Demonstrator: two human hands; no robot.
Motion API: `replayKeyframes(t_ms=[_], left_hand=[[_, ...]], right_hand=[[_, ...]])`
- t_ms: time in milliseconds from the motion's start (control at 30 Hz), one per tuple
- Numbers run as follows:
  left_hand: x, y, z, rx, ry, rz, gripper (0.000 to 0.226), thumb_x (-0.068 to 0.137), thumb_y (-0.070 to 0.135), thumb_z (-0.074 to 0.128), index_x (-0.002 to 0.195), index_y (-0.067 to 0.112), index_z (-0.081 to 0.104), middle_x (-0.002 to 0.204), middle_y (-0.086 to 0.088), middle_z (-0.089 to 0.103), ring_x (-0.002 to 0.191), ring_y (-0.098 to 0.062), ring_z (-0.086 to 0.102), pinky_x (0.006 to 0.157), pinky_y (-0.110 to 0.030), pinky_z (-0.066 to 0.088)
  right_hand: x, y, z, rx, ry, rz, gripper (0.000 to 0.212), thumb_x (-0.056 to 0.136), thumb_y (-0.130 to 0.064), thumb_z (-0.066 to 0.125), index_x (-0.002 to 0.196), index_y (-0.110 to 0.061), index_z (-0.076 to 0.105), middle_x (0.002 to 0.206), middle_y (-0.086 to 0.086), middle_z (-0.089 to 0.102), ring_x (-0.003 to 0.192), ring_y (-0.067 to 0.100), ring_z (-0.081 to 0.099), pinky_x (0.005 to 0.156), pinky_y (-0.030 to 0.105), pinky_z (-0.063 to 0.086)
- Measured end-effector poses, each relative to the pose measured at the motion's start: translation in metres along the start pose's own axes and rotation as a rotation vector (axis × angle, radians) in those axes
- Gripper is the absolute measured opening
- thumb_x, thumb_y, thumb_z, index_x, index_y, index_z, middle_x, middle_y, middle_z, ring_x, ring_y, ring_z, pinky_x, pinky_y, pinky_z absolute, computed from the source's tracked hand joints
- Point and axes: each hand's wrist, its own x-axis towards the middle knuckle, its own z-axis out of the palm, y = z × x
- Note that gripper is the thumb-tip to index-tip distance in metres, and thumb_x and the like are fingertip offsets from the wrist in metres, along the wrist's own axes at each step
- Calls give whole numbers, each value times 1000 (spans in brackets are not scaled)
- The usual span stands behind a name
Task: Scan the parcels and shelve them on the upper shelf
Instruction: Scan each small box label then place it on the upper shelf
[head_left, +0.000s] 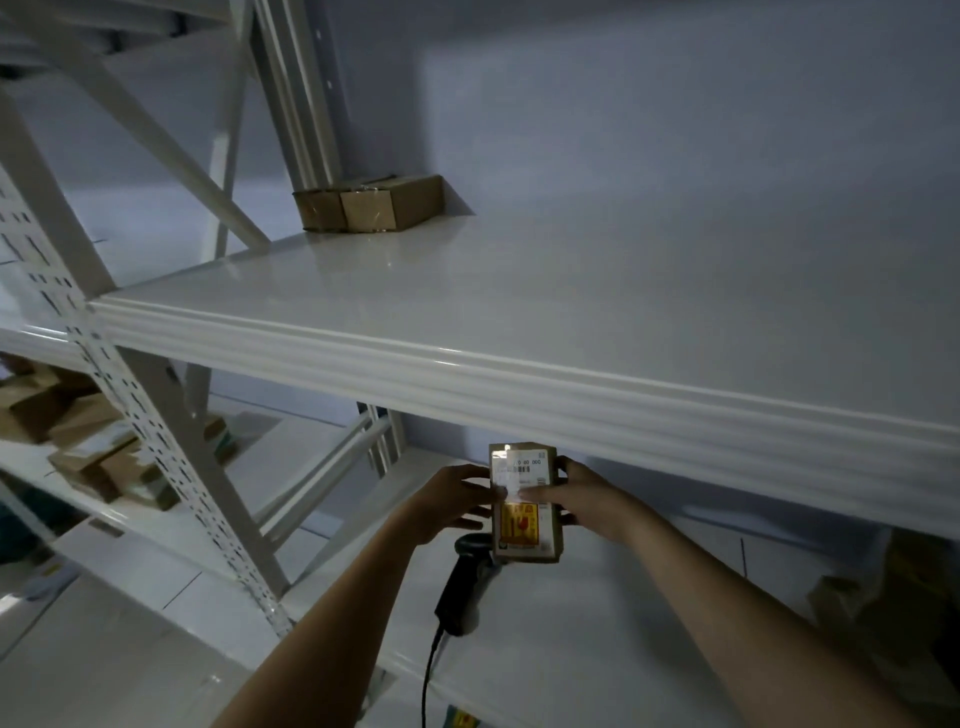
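Observation:
A small brown parcel (525, 525) with a white barcode label and a yellow-red sticker is held just below the front edge of the white upper shelf (519, 306). My left hand (447, 501) holds its left side. My right hand (587, 493) grips its right side, thumb across the label. A bright patch of light falls on the label. Beneath the parcel, a black handheld scanner (462, 582) with its cable lies on the lower shelf (571, 649). Two cardboard parcels (363, 205) stand side by side at the back left of the upper shelf.
A perforated white upright (156, 436) and diagonal braces frame the rack on the left. Several cardboard parcels (88, 441) are piled on the neighbouring lower shelf at the left. More boxes (883, 597) sit in shadow at the lower right. A wall stands behind the shelf.

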Motion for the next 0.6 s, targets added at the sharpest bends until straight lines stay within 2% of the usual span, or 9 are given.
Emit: replayKeyframes(t_ms=[100, 167, 267, 367, 433, 500, 600], left_hand=[[9, -16, -14, 57, 47, -79, 27, 93, 18, 67, 119, 14, 61, 109, -14, 71, 89, -24, 68, 85, -39, 58], [13, -30, -24, 95, 60, -138, 23, 94, 18, 64, 116, 13, 62, 106, -13, 69, 84, -23, 66, 78, -35, 57], [19, -55, -37, 132, 87, -215, 14, 91, 13, 63, 105, 10, 63, 92, -12, 64, 70, -21, 58, 65, -31, 50], [28, -84, -40, 208, 107, -325, 14, 87, 15, 68, 95, 6, 62, 82, -12, 58, 61, -21, 50, 63, -30, 45], [33, -99, -39, 242, 89, -394, 30, 88, 27, 69, 101, 3, 60, 92, -15, 59, 67, -23, 52, 66, -33, 46], [39, -111, -35, 277, 47, -432, 44, 89, 36, 67, 112, 0, 56, 106, -18, 61, 78, -27, 56, 69, -36, 49], [45, -119, -25, 299, -3, -428, 44, 90, 34, 67, 113, -1, 54, 109, -20, 61, 79, -29, 58, 70, -37, 50]], right_hand=[[5, 5, 11, -11, 90, 6, 49, 82, -21, 84, 125, -26, 62, 117, 0, 75, 105, 19, 73, 93, 41, 58], [7, 10, 20, -12, 144, 18, 45, 83, -20, 82, 123, -26, 64, 118, 1, 75, 106, 19, 73, 96, 45, 57], [9, 15, 31, -9, 254, 34, 33, 86, -22, 80, 114, -31, 66, 122, 4, 73, 108, 22, 71, 101, 48, 54], [8, 24, 41, 43, 349, 96, 30, 85, -26, 80, 112, -30, 66, 119, 5, 74, 103, 22, 72, 97, 45, 56], [7, 30, 46, 61, 394, 127, 28, 87, -25, 79, 112, -28, 66, 118, 5, 74, 101, 22, 72, 93, 41, 57], [6, 35, 49, 69, 428, 140, 24, 88, -23, 78, 109, -29, 67, 119, 6, 74, 103, 24, 72, 95, 43, 56], [6, 43, 50, 96, 445, 165, 23, 89, -22, 76, 111, -27, 68, 119, 7, 73, 105, 26, 71, 96, 45, 55]])
